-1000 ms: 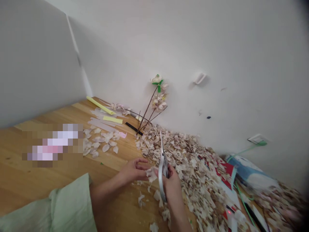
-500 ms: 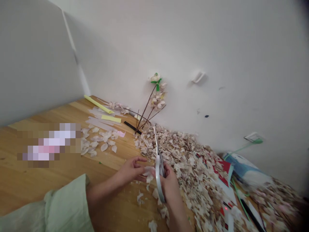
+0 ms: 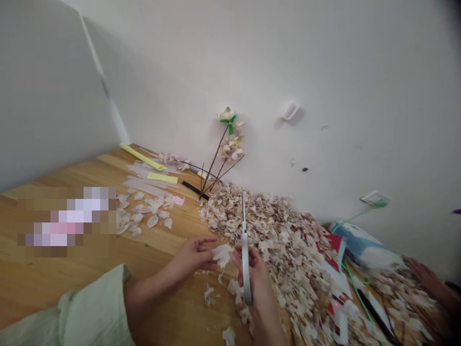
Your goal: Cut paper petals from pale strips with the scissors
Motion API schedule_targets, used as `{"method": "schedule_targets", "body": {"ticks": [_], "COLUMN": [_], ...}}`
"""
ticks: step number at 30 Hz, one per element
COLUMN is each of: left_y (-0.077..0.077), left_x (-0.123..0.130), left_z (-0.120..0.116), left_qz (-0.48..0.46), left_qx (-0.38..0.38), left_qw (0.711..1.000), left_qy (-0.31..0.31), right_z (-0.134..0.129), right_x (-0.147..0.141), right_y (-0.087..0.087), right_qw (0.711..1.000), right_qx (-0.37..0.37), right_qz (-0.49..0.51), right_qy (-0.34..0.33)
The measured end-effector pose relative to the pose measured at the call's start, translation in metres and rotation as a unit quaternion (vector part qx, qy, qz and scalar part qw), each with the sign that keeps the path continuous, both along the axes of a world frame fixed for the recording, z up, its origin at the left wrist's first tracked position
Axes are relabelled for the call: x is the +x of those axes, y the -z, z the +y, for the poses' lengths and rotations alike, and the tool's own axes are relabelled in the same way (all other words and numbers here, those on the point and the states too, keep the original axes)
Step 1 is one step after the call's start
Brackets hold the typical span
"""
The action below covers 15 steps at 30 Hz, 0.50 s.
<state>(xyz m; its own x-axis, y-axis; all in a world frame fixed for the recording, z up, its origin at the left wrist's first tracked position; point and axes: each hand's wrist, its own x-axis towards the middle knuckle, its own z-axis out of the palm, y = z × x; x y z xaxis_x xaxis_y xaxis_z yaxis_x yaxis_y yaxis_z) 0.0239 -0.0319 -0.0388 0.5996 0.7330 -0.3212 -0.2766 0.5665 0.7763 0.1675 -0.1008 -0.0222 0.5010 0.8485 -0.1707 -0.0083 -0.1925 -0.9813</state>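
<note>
Between the fingers of my left hand (image 3: 197, 253) is the edge of a thin white paper petal piece (image 3: 222, 254). My right hand (image 3: 257, 276) is closed around the handles of a pair of scissors (image 3: 245, 259), whose blades point up and away from me. The right fingertips also come close to the petal's right edge; whether they touch it I cannot tell. Just past the blades spreads a large heap of pale paper scraps (image 3: 288, 254). Loose white petals (image 3: 153, 221) lie on the wooden table to the left.
Flowers on brown stems (image 3: 217, 158) lean against the wall. Yellow paper (image 3: 162, 178), pale strips and a black stick (image 3: 194, 190) lie at the back. On the right are a white glue gun (image 3: 340, 319), a blue-and-white plastic pack (image 3: 367, 242) and another person's hand (image 3: 427, 276).
My right hand has turned the scissors more upright and moved them slightly right. The petal piece between my hands shows more fully. Another person's hand has appeared at the right.
</note>
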Motion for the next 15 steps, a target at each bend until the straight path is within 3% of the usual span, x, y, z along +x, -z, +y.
{"method": "schedule_targets", "body": {"ticks": [15], "left_y": [0.0], "left_x": [-0.0012], "left_z": [0.0012], "left_qz": [0.002], "left_qx": [0.061], "left_qw": [0.997], "left_qy": [-0.054], "right_z": [-0.0045], "right_x": [-0.0024], "right_y": [0.0087], "right_qw": [1.0], "right_qx": [0.017], "right_qz": [-0.006], "right_qy": [0.001]}}
